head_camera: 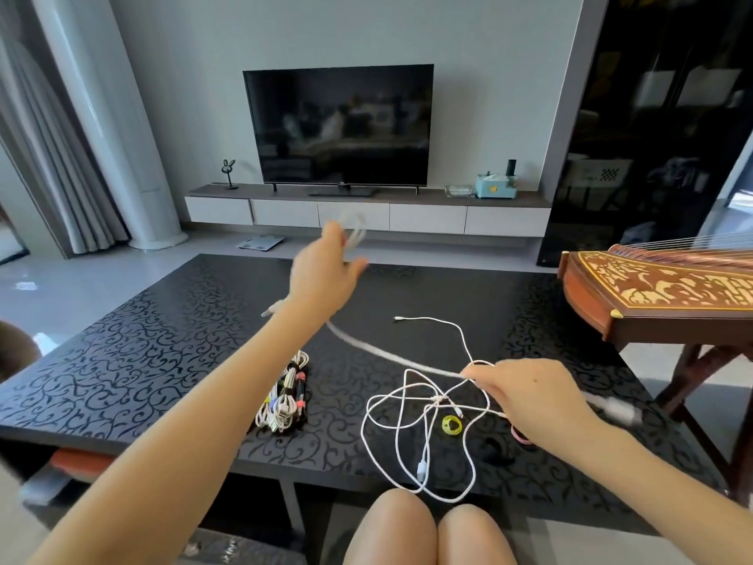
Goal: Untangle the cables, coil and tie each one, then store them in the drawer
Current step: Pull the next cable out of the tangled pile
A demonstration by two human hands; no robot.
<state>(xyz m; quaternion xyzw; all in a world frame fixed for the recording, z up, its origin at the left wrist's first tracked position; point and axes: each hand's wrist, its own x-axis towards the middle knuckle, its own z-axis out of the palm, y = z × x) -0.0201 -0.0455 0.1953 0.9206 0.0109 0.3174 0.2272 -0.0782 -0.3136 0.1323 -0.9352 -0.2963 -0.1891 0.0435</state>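
Cable (379,353): left hand (322,279) to right hand (533,395)

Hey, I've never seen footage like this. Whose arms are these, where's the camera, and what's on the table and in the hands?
There is no machine here. A person wears one wide-angle camera on the head, and it looks down at their own bare arms. The left hand is raised and grips blurred loops of a thick white cable. The right hand pinches the same cable nearer the table, so it stretches between the two hands. On the black patterned table lie a loose thin white cable, a bundle of coiled, tied cables and a small yellow-green ring.
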